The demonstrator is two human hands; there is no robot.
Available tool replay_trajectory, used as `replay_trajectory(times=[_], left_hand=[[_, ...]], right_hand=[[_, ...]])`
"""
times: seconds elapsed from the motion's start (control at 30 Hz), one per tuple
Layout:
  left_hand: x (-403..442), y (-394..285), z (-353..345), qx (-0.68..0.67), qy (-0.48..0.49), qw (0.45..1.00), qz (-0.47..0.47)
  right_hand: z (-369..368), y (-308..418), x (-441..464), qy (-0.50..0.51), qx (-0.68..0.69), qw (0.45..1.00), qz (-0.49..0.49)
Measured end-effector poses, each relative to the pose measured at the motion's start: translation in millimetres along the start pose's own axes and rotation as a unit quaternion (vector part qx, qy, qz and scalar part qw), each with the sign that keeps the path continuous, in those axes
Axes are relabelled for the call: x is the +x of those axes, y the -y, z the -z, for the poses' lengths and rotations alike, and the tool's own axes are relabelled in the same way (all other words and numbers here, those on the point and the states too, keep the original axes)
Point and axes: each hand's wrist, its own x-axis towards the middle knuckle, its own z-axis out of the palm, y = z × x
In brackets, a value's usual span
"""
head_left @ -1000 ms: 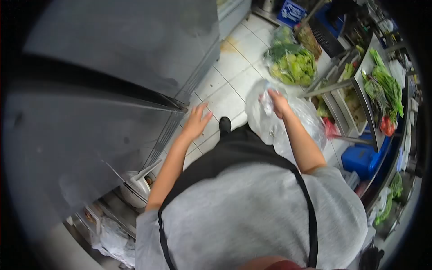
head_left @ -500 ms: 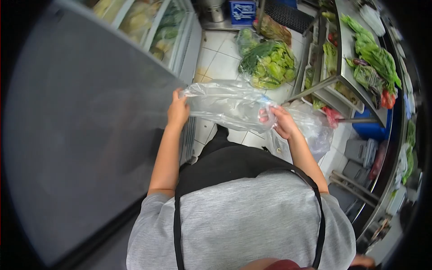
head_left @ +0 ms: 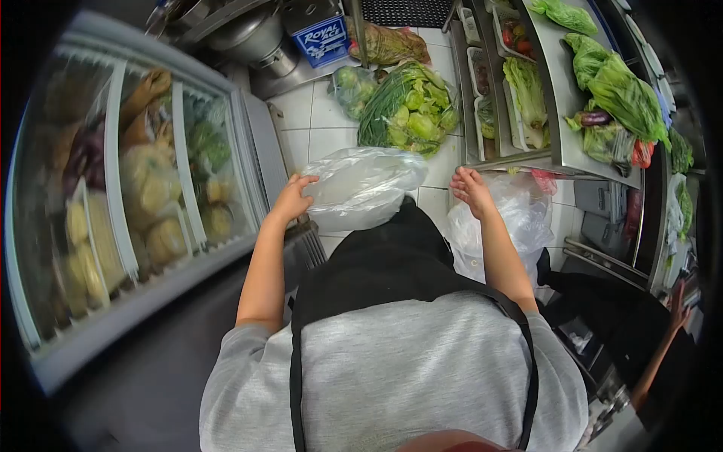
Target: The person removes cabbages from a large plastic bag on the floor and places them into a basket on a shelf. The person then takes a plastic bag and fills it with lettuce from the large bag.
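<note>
A clear plastic bag hangs spread out in front of my body, puffed open. My left hand grips its left edge, with fingers and thumb closed on the plastic. To the right of the bag, my right hand is apart from it, palm up, fingers loosely spread and holding nothing. Below my right hand lies a heap of clear plastic bags. Beyond the held bag, a large bag of leafy greens rests on the tiled floor.
A glass-door fridge full of bagged vegetables stands at left. Ahead are a blue box and a metal pot. Steel shelves with vegetable trays and greens on top stand right. A co-worker's arm shows at lower right.
My right hand has let go of the plastic bag, which now hangs from my left hand. The view has turned left, bringing the fridge contents and a co-worker into sight.
</note>
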Motion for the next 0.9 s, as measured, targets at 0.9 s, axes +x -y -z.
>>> replay_trajectory(times=[0.9], left_hand=[[433, 166, -97, -0.034, -0.182, 0.977, -0.108]], right_hand=[[-7, -121, 576, -0.131, -0.704, 0.695, -0.059]])
